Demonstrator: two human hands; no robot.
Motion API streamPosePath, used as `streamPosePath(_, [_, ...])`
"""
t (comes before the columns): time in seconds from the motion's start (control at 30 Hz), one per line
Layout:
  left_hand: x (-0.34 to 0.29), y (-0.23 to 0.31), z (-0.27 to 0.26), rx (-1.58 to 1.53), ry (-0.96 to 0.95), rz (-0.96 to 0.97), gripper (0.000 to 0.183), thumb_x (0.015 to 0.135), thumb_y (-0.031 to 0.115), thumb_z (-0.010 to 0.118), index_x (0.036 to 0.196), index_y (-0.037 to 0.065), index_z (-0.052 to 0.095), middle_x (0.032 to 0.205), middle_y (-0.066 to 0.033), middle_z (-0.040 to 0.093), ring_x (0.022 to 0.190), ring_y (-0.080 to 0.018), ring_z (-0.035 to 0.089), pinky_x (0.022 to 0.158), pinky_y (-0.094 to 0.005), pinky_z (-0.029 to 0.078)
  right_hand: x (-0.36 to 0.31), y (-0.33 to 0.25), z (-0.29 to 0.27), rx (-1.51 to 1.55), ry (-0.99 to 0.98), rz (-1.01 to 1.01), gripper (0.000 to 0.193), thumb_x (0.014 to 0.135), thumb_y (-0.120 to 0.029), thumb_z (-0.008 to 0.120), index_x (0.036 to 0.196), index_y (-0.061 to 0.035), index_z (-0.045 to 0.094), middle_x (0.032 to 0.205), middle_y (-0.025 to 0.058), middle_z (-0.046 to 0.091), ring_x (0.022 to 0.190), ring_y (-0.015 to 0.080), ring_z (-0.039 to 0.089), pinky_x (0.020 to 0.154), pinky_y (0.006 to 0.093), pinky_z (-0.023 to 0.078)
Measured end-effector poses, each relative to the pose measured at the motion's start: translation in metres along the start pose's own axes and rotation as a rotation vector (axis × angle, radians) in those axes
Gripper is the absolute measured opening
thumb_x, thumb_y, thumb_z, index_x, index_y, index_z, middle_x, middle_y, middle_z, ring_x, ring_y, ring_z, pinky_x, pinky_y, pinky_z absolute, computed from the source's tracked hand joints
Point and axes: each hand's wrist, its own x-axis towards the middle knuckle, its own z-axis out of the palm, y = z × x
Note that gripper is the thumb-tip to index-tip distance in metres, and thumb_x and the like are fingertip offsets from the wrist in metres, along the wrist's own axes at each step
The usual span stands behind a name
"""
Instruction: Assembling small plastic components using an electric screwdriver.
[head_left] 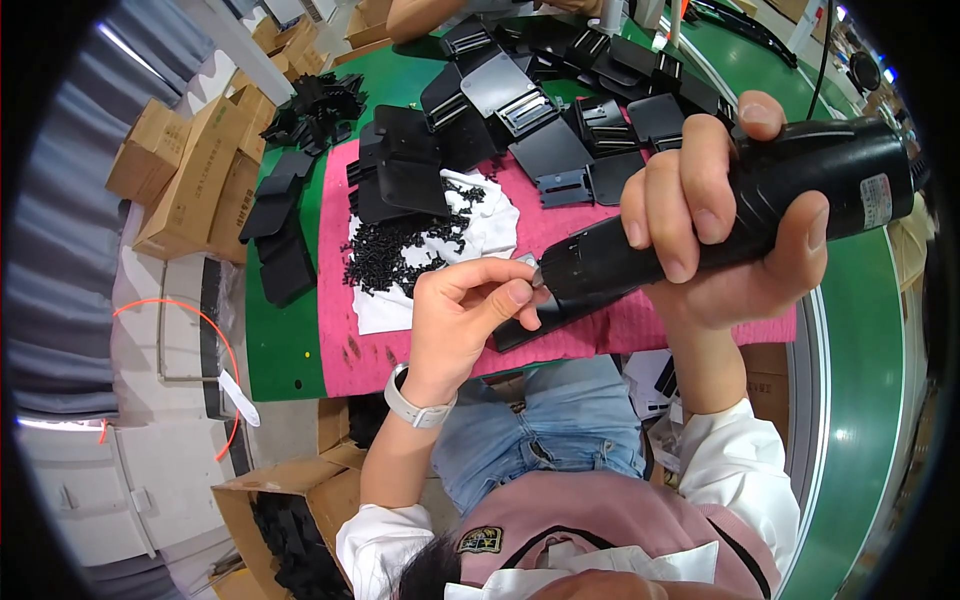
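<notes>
My right hand (715, 220) is wrapped round a black, barrel-shaped power screwdriver (820, 180), held slanting over the table. The tool's narrower nose (590, 262) points left toward my left hand (470, 315). Thumb and forefinger of the left hand pinch a small greyish piece (536, 274) right at that nose; its kind is too small to tell. Beneath the tool, a flat black plastic part (520, 330) lies on the pink mat (450, 355), partly hidden. Beyond the left hand, many small black screws (395, 255) are heaped on a white cloth (495, 215).
Black plastic brackets (560, 150) with metal slides are piled across the far side of the green table (275, 345). More black parts (275, 230) lie at its left. Cardboard boxes (200, 190) stand left, and an open carton (320, 490) sits below. Another person's arm (425, 15) shows at the far edge.
</notes>
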Motion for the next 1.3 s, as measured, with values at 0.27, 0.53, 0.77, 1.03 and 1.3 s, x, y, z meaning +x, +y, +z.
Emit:
streamPosePath(0.27, [-0.002,-0.002,0.000,0.023,-0.049,-0.095,0.019,0.089,0.010,0.060,0.094,-0.007,0.063,0.081,-0.0135,0.066,0.062,-0.0143,0.062,0.060,-0.0253,0.051,0.003,0.002,-0.006,0.028,-0.098,0.050,0.048,0.088,-0.045,0.053,0.118,-0.0100,0.041,0.066,-0.0014,0.044,0.044,0.0088,0.044,0.055,0.0279,0.042])
streamPosePath(0.53, [0.001,-0.006,0.001,-0.189,-0.126,-0.142,0.020,0.089,0.013,0.061,0.097,-0.005,0.061,0.084,-0.0107,0.064,0.067,-0.0129,0.061,0.060,-0.0248,0.050,0.003,0.001,-0.011,0.078,-0.002,0.056,0.046,0.089,-0.044,0.052,0.117,-0.0087,0.041,0.066,-0.0014,0.044,0.044,0.0085,0.044,0.054,0.0271,0.041])
streamPosePath(0.77, [0.035,0.009,0.006,1.027,0.064,0.453,0.030,0.083,0.024,0.062,0.098,-0.003,0.057,0.087,-0.0149,0.060,0.077,-0.0313,0.057,0.069,-0.0379,0.045,0.007,0.007,-0.021,-0.302,-0.089,0.133,0.046,0.084,-0.035,0.057,0.112,-0.0046,0.039,0.064,0.0031,0.045,0.041,0.0097,0.039,0.045,0.0247,0.037])
streamPosePath(1.03, [0.044,-0.014,0.000,0.777,-0.058,0.052,0.022,0.079,0.013,0.065,0.088,-0.003,0.054,0.075,-0.0176,0.061,0.072,-0.0323,0.061,0.066,-0.0373,0.047,0.008,0.018,-0.015,-0.311,-0.034,0.248,0.041,0.078,-0.025,0.063,0.102,-0.0024,0.039,0.060,0.0065,0.044,0.040,0.0105,0.039,0.038,0.0219,0.033])
streamPosePath(1.3, [0.044,-0.013,0.001,0.777,-0.023,0.062,0.021,0.076,0.007,0.066,0.080,-0.003,0.047,0.070,-0.0157,0.058,0.068,-0.0310,0.059,0.063,-0.0365,0.045,0.012,0.030,-0.014,-0.410,-0.133,0.274,0.039,0.076,-0.023,0.067,0.094,-0.0010,0.041,0.054,0.0045,0.045,0.038,0.0089,0.039,0.035,0.0207,0.032])
